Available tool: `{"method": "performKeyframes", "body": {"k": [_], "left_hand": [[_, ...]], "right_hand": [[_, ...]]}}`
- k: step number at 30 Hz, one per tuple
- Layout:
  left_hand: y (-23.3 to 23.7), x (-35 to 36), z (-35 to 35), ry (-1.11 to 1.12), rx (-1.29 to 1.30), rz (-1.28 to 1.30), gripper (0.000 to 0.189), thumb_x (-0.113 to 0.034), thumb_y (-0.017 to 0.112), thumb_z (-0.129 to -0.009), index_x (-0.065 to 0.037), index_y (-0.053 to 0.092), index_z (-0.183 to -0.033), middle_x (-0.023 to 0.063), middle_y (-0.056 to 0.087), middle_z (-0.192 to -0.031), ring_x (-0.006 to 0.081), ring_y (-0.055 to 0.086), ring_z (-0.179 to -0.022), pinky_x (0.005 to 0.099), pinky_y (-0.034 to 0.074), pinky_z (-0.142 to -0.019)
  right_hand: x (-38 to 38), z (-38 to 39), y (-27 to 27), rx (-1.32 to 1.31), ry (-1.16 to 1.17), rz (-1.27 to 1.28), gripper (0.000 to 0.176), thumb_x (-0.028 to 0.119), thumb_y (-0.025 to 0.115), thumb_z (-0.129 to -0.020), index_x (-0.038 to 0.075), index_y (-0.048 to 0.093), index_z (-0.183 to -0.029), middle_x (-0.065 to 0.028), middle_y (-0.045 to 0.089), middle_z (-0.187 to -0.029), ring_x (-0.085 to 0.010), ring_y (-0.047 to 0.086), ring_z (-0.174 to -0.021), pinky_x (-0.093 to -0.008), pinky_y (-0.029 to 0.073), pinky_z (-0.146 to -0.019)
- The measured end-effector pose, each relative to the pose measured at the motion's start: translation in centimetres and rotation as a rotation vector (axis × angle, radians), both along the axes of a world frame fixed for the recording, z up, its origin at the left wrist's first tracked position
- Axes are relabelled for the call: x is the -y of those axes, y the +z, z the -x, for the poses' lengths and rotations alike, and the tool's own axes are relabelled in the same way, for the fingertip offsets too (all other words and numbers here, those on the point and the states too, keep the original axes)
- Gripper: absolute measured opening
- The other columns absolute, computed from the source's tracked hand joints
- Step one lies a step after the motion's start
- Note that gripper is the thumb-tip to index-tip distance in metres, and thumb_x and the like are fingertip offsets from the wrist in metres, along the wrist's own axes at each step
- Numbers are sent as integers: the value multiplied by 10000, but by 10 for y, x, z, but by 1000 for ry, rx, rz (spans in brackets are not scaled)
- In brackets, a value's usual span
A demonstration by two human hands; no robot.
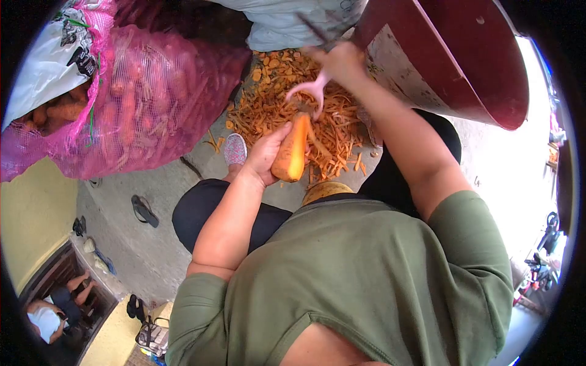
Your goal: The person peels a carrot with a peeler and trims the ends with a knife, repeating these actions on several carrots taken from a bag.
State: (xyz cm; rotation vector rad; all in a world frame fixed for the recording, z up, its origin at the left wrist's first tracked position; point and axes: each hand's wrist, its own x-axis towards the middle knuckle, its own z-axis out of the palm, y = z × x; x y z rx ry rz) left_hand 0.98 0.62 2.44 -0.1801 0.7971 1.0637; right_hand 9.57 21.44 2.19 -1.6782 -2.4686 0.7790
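Note:
My left hand (266, 151) is wrapped round a thick carrot (292, 156), its upper side peeled to bright orange and its skin still on toward the left. In my right hand (343, 63), blurred by motion, is a pink Y-shaped peeler (314, 91), its head just above the carrot's far end. A dark, thin blade-like strip (314, 28) sticks out beyond the right hand; the blur hides what it is. Below both hands, a heap of carrot peelings (268, 110) covers the floor, with round carrot slices (274, 61) at its far side.
Pink mesh sacks of carrots (152, 104) stand on the left. A large dark red tub (494, 73) rises at the right, and a white sack (274, 24) lies at the back. One loose sandal (145, 211) is on the concrete floor. A person (55, 317) sits in a doorway at lower left.

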Motion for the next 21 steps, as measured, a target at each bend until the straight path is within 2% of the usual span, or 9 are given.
{"method": "performKeyframes", "body": {"k": [1, 4, 7, 9, 10, 12, 14, 19, 21], "left_hand": [[0, 1, 2, -23, 31, -29, 332, -307, 357, -862, -27, 464, -1007, 83, 561, -844, 187, 578, -699, 321, 496, -585], [2, 1, 9, 31, 26, 4, 325, -305, 396, -845, -34, 464, -1011, 110, 559, -833, 216, 578, -704, 352, 495, -580], [4, -4, 7, 134, 3, 48, 309, -295, 432, -829, -42, 472, -1001, 120, 557, -828, 228, 577, -700, 378, 493, -584], [4, -6, 3, 194, 75, 26, 289, -285, 452, -819, -44, 485, -976, 120, 554, -834, 225, 573, -690, 376, 494, -585], [1, -5, 2, 160, 4, 17, 294, -287, 447, -821, -43, 482, -982, 118, 553, -834, 224, 573, -690, 372, 495, -581], [-4, 0, 0, 93, -139, -3, 304, -292, 437, -826, -42, 475, -993, 116, 552, -833, 223, 573, -688, 362, 498, -571], [0, 3, 0, 10, -59, -99, 338, -321, 429, -835, -34, 463, -1010, 91, 551, -831, 208, 577, -680, 352, 499, -576], [6, 3, 6, 22, -59, -11, 354, -343, 413, -836, -42, 457, -1017, 109, 541, -832, 209, 567, -654, 346, 500, -545], [6, -1, 7, 91, -80, 20, 359, -348, 412, -835, -47, 458, -1026, 109, 537, -857, 207, 560, -678, 341, 498, -556]], "right_hand": [[-24, -12, -22, 12, -2, 48, 700, 655, 543, -585, -42, 584, -628, -145, 564, -550, -248, 572, -526, -331, 454, -542], [-16, -14, 6, -129, -113, 185, 673, 648, 536, -601, -24, 578, -584, -136, 557, -524, -246, 563, -494, -329, 449, -520], [31, 6, 10, -204, 90, 141, 683, 643, 527, -613, -33, 598, -684, -134, 537, -518, -240, 563, -524, -336, 436, -531], [64, 7, 51, -204, 204, 336, 625, 608, 567, -608, -16, 570, -647, -143, 540, -544, -243, 564, -549, -355, 434, -560], [69, 7, 49, -268, 232, 283, 610, 597, 590, -594, -12, 565, -620, -148, 543, -548, -249, 566, -550, -359, 438, -559], [58, 9, 36, -196, 187, 164, 648, 624, 571, -588, -24, 562, -580, -157, 542, -540, -252, 570, -545, -359, 442, -543], [18, 5, 16, -31, 2, 189, 688, 648, 549, -586, -40, 566, -582, -161, 550, -548, -254, 576, -559, -354, 446, -548], [-28, -13, -7, -186, -283, 77, 721, 664, 531, -585, -55, 578, -617, -145, 566, -566, -251, 583, -583, -350, 449, -561], [-5, -3, 8, -154, -115, 214, 717, 659, 518, -602, -52, 589, -656, -147, 568, -575, -252, 587, -608, -354, 446, -591]]}}
